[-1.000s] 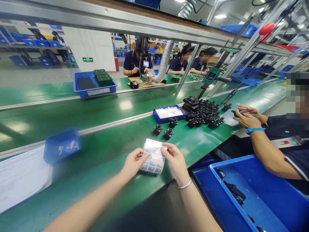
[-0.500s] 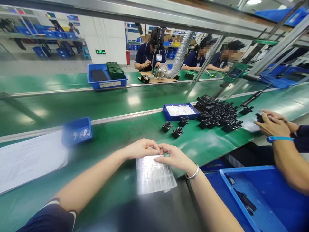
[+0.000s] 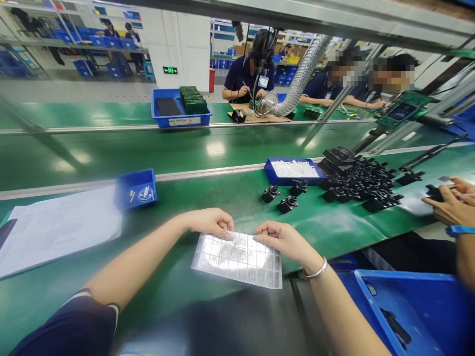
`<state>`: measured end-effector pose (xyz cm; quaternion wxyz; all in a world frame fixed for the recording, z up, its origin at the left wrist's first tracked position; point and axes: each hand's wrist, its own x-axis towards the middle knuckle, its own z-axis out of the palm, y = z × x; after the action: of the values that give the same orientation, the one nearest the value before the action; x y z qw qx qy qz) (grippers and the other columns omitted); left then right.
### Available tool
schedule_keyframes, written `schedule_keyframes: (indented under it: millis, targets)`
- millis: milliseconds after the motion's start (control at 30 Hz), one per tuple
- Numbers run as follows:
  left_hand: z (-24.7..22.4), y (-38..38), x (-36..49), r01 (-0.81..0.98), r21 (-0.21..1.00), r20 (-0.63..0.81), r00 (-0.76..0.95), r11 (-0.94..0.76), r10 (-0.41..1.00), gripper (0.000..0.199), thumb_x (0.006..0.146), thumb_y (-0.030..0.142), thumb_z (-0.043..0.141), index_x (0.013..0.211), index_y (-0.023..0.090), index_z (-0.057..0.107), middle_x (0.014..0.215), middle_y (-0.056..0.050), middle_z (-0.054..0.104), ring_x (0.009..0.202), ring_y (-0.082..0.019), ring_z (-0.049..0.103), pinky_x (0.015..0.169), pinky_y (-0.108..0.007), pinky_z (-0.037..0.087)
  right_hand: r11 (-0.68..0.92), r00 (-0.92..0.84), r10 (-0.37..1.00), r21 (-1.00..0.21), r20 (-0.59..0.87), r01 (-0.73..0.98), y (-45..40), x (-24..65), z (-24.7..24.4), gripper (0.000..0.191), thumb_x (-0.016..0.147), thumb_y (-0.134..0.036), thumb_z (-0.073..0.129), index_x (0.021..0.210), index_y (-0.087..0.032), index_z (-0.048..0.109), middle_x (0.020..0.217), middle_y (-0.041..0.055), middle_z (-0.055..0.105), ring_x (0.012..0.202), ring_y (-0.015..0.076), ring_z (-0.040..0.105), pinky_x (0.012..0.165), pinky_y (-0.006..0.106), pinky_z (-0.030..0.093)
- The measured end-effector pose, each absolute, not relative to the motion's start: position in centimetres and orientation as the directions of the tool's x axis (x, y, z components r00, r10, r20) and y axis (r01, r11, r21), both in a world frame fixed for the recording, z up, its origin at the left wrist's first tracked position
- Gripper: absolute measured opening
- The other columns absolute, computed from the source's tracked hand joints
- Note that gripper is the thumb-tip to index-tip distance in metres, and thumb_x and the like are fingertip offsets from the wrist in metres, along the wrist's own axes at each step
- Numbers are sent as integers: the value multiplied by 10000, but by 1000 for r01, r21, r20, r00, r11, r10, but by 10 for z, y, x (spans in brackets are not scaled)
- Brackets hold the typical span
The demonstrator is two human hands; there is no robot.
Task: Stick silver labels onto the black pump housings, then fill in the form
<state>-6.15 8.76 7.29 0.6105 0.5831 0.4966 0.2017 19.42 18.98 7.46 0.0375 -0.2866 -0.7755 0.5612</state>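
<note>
Silvery sheet in both narrow grips

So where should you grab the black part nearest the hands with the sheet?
Pinch the black part by the sides of its boxy base, probably from the near side: its knobbly top sticks up, and two more parts stand behind it.

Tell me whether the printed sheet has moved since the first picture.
Yes. Judged against the three loose black parts, the printed sheet has moved away, down and left in the view.
</note>
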Motion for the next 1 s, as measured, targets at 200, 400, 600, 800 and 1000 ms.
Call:
schedule_keyframes:
  millis: [200, 400, 600, 800, 1000]
  targets:
    - [77, 89, -64, 430, 880, -406, 457, 203, 792, 335, 746, 457, 714, 922, 183, 636, 634, 47, 584, 537, -91, 489, 496, -193, 345, 224, -868, 279, -852, -410, 474, 193, 189, 73, 346, 810, -482, 682, 873, -142, 691, 678, 9, 605, 597, 124, 504, 530, 240, 346]
    - [76, 87, -76, 440, 873, -432, 497, 211, 752, 314, 791, 387, 683, 1035, 191, 649, 809, -3, 687, 739, -148, 629, 632, -220, 476, 267, -865, 297, -834, -406, 483, 203, 188, 68, 364, 808, -504, 670, 819, -140, 682, 649, 4, 594, 568, 114, 483, 505, 233, 324]
    - [68, 78, -92, 258, 889, -458, 534, 380, 710, 376, 819, 382, 671, 1141, 197, 610, 873, -38, 698, 732, -165, 655, 591, -240, 520, 238, -843, 307, -822, -442, 518, 208, 191, 75, 402, 801, -548, 655, 816, -147, 679, 663, 22, 632, 583, 134, 545, 515, 239, 374]
    - [61, 73, -101, 234, 879, -468, 594, 416, 654, 423, 828, 365, 675, 1211, 214, 580, 994, -63, 698, 843, -182, 668, 655, -254, 544, 246, -854, 257, -824, -453, 511, 209, 187, 74, 397, 795, -538, 661, 826, -143, 681, 710, 38, 668, 634, 151, 590, 572, 252, 426]
    - [63, 80, -96, 358, 901, -425, 617, 245, 662, 418, 823, 376, 673, 1198, 203, 605, 983, -50, 704, 894, -182, 647, 789, -274, 514, 292, -867, 215, -817, -450, 497, 206, 181, 71, 373, 803, -520, 650, 850, -152, 688, 735, 34, 685, 664, 163, 609, 588, 255, 438]
